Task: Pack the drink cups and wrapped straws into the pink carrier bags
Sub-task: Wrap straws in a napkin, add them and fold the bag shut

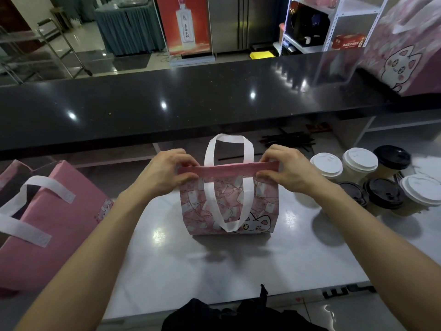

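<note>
**Both hands pinch the top edge of a pink carrier bag**

A small pink carrier bag printed with envelopes and a white cartoon cat stands upright at the centre of the frame on a glossy pale grey worktop. One white strap handle arches above its rim and the other hangs down its front. At centre right, a cluster of paper drink cups with white and black lids stands on the same surface, well apart from the bag. Dark wrapped straws lie behind, under the ledge. A larger pink bag with white handles leans at the left edge, and another cat-printed pink bag sits at upper right on a polished black counter. Beyond it, a red poster of a white bottle carries writing too small to read.

The left hand and right hand each grip an end of the bag's folded pink rim, thumbs and fingertips closed on it.
</note>
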`<state>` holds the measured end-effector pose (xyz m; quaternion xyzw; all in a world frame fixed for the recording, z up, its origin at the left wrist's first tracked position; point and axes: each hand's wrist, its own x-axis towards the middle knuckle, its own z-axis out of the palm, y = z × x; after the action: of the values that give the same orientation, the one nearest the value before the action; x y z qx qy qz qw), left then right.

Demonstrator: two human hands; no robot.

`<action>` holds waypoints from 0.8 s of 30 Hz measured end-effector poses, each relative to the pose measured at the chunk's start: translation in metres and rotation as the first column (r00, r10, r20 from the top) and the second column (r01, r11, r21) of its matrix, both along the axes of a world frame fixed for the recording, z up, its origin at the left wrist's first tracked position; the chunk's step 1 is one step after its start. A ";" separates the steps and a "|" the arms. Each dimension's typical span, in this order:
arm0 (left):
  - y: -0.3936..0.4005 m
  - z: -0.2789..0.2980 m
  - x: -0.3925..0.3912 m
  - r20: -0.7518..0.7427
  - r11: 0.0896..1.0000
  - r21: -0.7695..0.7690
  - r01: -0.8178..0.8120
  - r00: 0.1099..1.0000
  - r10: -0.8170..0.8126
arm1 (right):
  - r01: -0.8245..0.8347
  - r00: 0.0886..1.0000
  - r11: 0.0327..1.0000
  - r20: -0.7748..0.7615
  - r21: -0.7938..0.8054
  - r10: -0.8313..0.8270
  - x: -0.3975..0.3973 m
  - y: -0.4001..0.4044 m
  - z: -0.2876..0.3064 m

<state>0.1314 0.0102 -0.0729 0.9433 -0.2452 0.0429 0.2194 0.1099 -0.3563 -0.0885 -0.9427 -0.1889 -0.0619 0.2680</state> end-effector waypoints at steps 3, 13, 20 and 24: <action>-0.001 -0.002 0.001 0.029 1.000 -0.028 0.000 1.000 0.001 | 0.037 0.999 0.999 -0.004 -0.013 -0.037 0.002 0.001 -0.001; -0.018 0.006 -0.003 0.100 0.986 0.119 0.115 0.987 -0.127 | -0.109 0.978 0.966 0.146 -0.236 0.146 -0.009 0.023 0.027; -0.064 0.016 0.000 0.068 0.962 0.184 0.204 0.973 -0.219 | -0.158 0.982 0.944 0.053 -0.291 0.180 -0.001 0.072 0.037; -0.066 0.011 0.000 0.096 0.967 0.152 0.204 0.971 -0.220 | -0.141 0.982 0.935 0.072 -0.326 0.173 -0.003 0.074 0.033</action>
<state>0.1310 -0.0554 -0.0619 0.9209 -0.3592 0.0545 0.1413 0.1067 -0.2820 -0.0559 -0.9512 -0.2844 -0.0558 0.1063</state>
